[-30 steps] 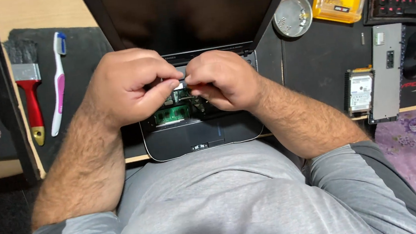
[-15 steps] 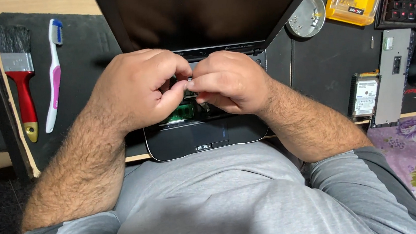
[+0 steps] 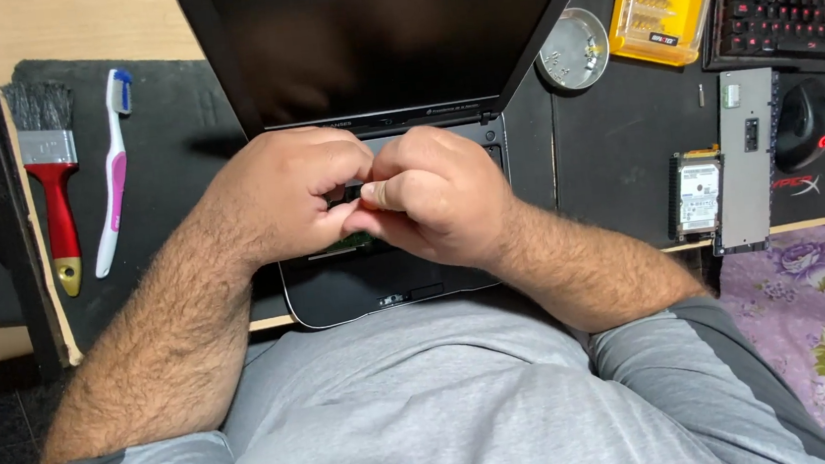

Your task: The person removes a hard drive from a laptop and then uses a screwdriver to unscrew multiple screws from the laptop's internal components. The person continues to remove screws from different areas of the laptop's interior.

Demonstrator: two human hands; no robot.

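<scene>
Both hands, left hand (image 3: 295, 193) and right hand (image 3: 434, 195), meet fingertip to fingertip over the open laptop (image 3: 377, 285) base. They pinch something small, hidden; its axis cannot be told.

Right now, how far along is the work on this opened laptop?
Done: a hard drive and a grey cover panel lie out on the mat beside it, loose screws sit in a round tin. In hand: the left hand and right hand pinch something small over the laptop's exposed green board. Left: those parts are not yet refitted.

Bright, even light — sharp (soft shadows)
</scene>
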